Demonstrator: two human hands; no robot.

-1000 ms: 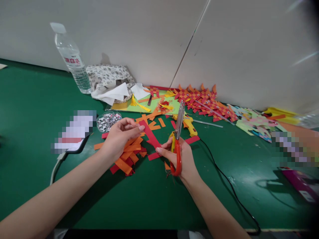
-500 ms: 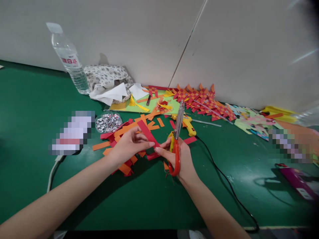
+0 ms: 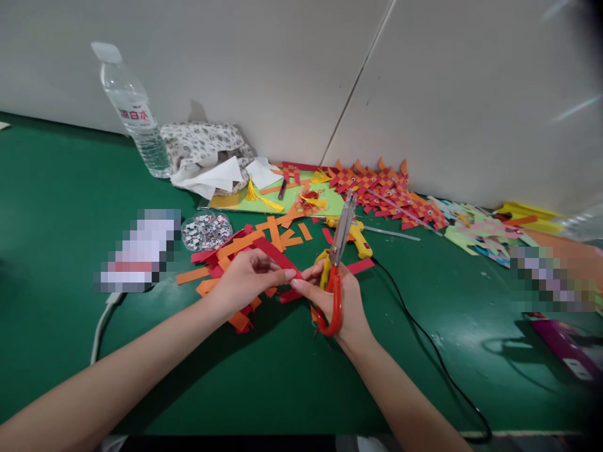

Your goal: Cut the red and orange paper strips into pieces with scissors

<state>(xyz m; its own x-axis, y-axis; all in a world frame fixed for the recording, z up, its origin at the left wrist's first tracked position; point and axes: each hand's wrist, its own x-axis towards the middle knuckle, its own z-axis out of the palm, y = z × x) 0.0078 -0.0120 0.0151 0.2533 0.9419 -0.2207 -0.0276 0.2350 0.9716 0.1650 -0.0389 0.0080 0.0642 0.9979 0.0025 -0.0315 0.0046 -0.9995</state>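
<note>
Between the fingers of both hands is a red paper strip (image 3: 274, 252), slanting up to the left. My left hand (image 3: 245, 276) is closed, pinching it between thumb and fingers. At the strip's lower end, the thumb and fingertips of my right hand (image 3: 349, 304) press together on it. That hand also holds scissors (image 3: 343, 229), with red and yellow handles and the blades pointing up. Beneath my left hand lies a loose pile of orange paper strips (image 3: 192, 275) and red ones. A yellow glue gun (image 3: 362, 242) rests just behind the scissors.
A tub of googly eyes (image 3: 207, 231) sits left of the pile, near a blurred phone (image 3: 139, 251) on a cable. Behind stand a water bottle (image 3: 134, 116) and a tissue pouch (image 3: 202, 147). Woven paper fish (image 3: 377, 188) line the wall. A black cord (image 3: 428, 348) crosses the green table (image 3: 282, 383).
The free upper end of the red strip has dropped and tilted further left. The scissors lean slightly more to the right. Both hands remain almost in place.
</note>
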